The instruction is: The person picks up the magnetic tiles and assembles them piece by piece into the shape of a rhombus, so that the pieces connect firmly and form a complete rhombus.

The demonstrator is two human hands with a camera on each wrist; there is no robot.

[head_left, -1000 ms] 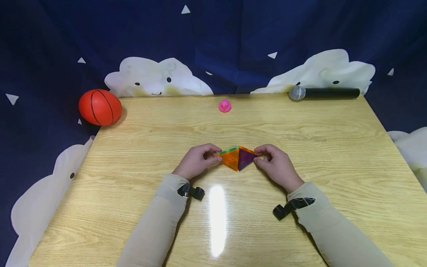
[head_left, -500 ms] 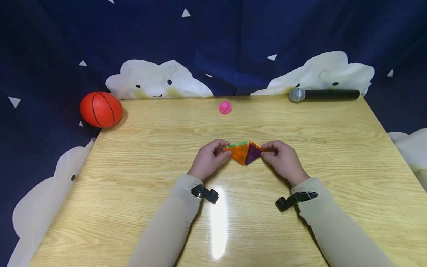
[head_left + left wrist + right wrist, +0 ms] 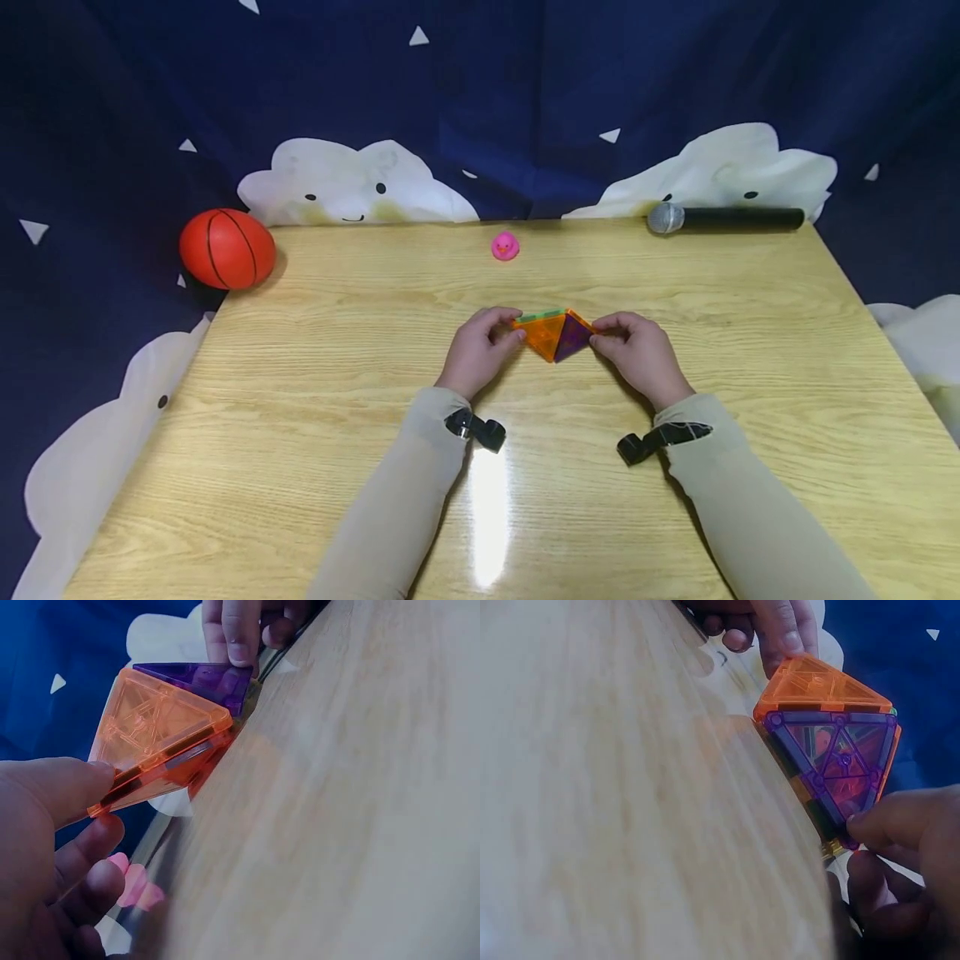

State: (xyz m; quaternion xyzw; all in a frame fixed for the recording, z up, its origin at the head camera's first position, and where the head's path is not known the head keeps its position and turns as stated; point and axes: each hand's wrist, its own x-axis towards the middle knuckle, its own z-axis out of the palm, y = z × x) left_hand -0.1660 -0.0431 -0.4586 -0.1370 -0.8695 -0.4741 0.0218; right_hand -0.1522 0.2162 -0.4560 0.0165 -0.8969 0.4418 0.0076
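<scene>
Between both hands sits a small shape of see-through triangular magnetic tiles, with an orange tile [image 3: 542,335] at its left and a purple tile [image 3: 573,337] at its right. A green edge shows along the back. My left hand [image 3: 480,350] pinches the left corner with thumb and fingers, the thumb lying on the orange face in the left wrist view. At the opposite corner my right hand [image 3: 639,354] pinches the purple side, its thumb [image 3: 885,821] near the lower tip. In both wrist views the lower edge of the shape is close over the wooden table [image 3: 300,417].
Beyond the tiles, a pink toy duck [image 3: 505,246] sits near the table's back edge. A red ball [image 3: 227,249] rests at the back left corner, and a black microphone [image 3: 735,219] with a silver head lies at the back right. A dark blue curtain [image 3: 495,92] hangs behind.
Both hands have carried the tile shape to the right and slightly away from me, the left hand moving more. Their pinch on its two corners stays the same.
</scene>
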